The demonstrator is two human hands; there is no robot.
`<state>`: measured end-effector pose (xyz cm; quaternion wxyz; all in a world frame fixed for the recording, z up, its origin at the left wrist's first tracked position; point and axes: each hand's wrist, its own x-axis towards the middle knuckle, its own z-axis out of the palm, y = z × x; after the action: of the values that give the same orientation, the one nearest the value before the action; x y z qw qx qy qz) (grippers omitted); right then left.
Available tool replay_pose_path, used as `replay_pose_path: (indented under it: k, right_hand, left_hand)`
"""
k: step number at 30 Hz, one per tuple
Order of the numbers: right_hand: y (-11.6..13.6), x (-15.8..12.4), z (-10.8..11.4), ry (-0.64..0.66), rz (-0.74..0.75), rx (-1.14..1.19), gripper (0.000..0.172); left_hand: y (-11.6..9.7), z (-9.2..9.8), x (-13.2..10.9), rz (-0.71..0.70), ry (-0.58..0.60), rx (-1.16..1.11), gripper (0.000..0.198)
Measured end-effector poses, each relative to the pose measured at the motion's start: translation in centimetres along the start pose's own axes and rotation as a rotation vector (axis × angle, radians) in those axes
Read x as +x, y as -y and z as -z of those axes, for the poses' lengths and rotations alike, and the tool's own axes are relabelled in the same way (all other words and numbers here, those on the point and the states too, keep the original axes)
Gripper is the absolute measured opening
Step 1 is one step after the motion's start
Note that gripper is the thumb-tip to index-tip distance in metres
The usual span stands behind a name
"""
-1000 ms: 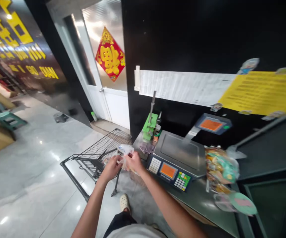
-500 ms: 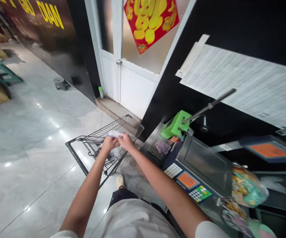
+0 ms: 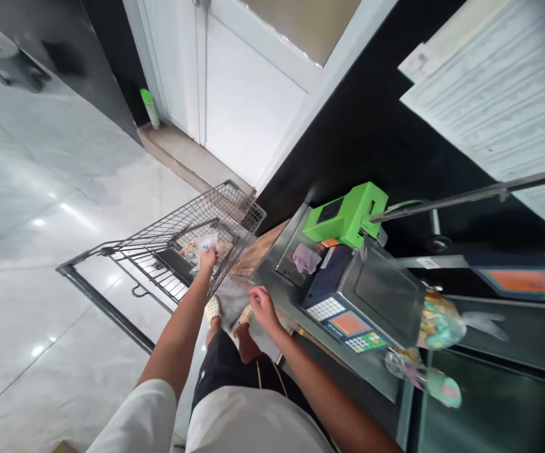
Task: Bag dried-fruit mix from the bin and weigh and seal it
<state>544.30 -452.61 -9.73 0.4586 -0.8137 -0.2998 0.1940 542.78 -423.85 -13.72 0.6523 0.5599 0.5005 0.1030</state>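
My left hand (image 3: 209, 258) is closed on the top of a clear plastic bag (image 3: 207, 241) inside the wire shopping cart (image 3: 159, 238). Pale, brownish contents show through the bag, but I cannot make out what they are. Near the edge of the metal counter (image 3: 284, 301), my right hand (image 3: 264, 307) hangs in the air with its fingers curled in and nothing visible in them. Closest to it on the counter are a crumpled mauve cloth (image 3: 306, 258) and a weighing scale (image 3: 364, 302).
A green tape dispenser (image 3: 345, 214) stands behind the scale. Filled plastic bags (image 3: 442, 319) lie right of it. White doors (image 3: 248, 94) with a raised sill are ahead, and a grey stool (image 3: 11, 63) stands at upper left. The cart's handle (image 3: 107, 308) reaches toward me.
My hands were together above the cart at the bag's top; now they are apart. The left has lowered with the bag into the cart, the right has drawn back toward the counter. The view tilted down.
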Motion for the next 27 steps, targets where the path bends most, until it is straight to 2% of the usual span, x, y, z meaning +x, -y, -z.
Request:
replay_pose_path:
  k: [3,6,10,13,16,18,19,21,23,25,27]
  right_hand:
    - [-0.8,-1.9,0.3,0.002,-0.063,0.008,0.021]
    - [-1.1,-4.1,1.0,0.039,-0.167,0.073,0.021]
    - [-0.2,-6.3,2.3,0.138,-0.307,0.205,0.022]
    - [1.4,-7.4,3.9,0.226,-0.287,0.294,0.025]
    - [2.3,-9.6,5.2,0.315,-0.177,0.351,0.036]
    - [1.8,-11.5,5.4,0.384,-0.184,0.385,0.043]
    - [1.2,-12.3,5.2,0.435,-0.203,0.403,0.043]
    - [0.2,-13.8,4.5,0.524,-0.227,0.389,0.041]
    - [0.0,-15.1,3.7,0.574,-0.229,0.363,0.038]
    - [0.6,-16.6,3.4,0.582,-0.217,0.354,0.035]
    - [1.7,-17.9,3.8,0.562,-0.207,0.370,0.033]
  left_hand:
    - [0.7,-1.5,0.3,0.105,0.038,-0.020,0.037]
    - [1.7,-1.9,-3.1,0.131,0.087,0.004,0.029]
    - [2.8,-0.5,-11.7,0.051,0.144,0.049,0.036]
    - [3.2,1.3,-19.3,-0.062,0.143,0.055,0.048]
    - [4.6,2.9,-27.1,-0.163,0.063,0.037,0.063]
    - [6.6,3.7,-31.7,-0.206,-0.024,0.004,0.069]
    - [7.9,3.9,-33.6,-0.190,-0.072,-0.081,0.069]
    - [10.5,4.1,-36.8,-0.122,-0.156,-0.252,0.064]
    - [12.8,3.8,-39.4,-0.063,-0.188,-0.338,0.059]
    - [14.2,3.1,-41.6,-0.030,-0.151,-0.342,0.056]
    - [14.7,2.0,-43.2,-0.035,-0.069,-0.308,0.052]
